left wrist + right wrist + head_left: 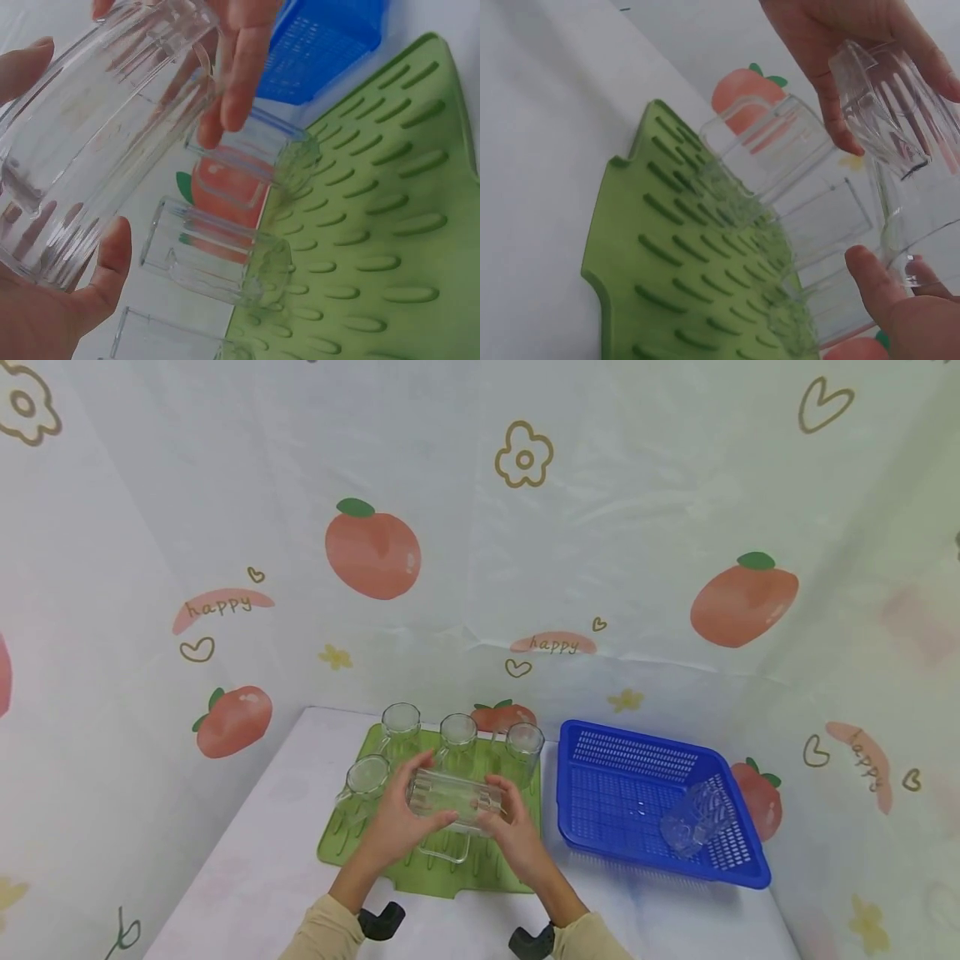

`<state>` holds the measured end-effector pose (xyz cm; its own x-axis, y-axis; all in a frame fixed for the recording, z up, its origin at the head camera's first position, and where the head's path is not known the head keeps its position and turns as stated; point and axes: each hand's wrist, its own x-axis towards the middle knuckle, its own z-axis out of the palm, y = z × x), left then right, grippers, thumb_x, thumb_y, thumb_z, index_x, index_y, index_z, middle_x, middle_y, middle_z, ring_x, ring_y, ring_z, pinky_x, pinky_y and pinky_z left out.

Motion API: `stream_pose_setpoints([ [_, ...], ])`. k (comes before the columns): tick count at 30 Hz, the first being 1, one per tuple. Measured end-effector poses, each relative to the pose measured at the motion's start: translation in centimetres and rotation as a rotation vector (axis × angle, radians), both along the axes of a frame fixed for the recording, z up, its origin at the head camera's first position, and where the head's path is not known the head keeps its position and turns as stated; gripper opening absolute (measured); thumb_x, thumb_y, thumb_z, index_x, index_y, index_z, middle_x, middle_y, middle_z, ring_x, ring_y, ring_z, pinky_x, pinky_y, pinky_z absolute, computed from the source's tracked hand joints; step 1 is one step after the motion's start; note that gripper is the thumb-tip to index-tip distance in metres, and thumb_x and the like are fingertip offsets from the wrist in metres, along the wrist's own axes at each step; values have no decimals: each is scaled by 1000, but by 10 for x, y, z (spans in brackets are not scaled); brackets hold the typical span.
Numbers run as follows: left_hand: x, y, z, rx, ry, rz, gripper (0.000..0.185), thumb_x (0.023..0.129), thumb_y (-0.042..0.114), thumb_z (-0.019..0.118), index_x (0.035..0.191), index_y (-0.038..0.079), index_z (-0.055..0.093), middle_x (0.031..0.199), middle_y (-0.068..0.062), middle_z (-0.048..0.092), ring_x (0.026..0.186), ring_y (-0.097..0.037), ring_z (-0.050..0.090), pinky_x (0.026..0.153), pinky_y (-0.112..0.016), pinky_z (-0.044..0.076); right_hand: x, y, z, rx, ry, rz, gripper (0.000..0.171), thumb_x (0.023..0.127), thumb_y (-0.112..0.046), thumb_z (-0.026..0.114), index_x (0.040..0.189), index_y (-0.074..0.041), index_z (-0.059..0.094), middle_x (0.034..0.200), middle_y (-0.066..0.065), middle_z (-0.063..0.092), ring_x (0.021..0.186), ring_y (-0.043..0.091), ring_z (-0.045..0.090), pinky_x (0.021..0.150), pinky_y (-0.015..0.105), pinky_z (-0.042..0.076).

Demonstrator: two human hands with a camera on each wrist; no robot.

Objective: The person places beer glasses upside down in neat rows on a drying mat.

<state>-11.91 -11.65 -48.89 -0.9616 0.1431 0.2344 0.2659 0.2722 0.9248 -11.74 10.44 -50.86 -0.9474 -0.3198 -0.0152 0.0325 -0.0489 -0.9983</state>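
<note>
Both hands hold one clear ribbed glass mug (453,797) on its side above the green ridged drying mat (480,872). My left hand (401,822) grips one end and my right hand (517,835) grips the other, and the mug's handle hangs downward. The left wrist view shows the mug (97,135) close up between my left thumb and the right hand's fingers (240,67). In the right wrist view the mug (907,150) is at the upper right above the mat (667,262). Several glasses stand upside down on the mat, among them three in a back row (400,731) (458,739) (523,750).
A blue plastic basket (570,827) sits to the right of the mat with one clear glass (696,817) lying in it. A white table lies under both. Patterned sheets close in the back and sides.
</note>
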Motion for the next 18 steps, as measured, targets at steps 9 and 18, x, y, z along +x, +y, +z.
stream_pose_setpoints([
  [9, 0, 1, 1, -18, 36, 36, 91, 74, 32, 93, 151, 31, 43, 151, -5, 48, 143, -31, 43, 115, -64, 38, 7, 7, -1, 134, 71, -28, 58, 102, -16, 61, 153, -3, 36, 158, 23, 40, 139, 44, 47, 103, 32, 52],
  [18, -2, 3, 2, -107, 64, 55, 82, 77, 37, 90, 147, 32, 48, 144, -2, 49, 136, -29, 49, 109, -56, 48, 6, 12, 0, 233, 108, -119, 54, 100, -17, 65, 149, -11, 44, 156, 18, 46, 144, 45, 44, 113, 60, 45],
])
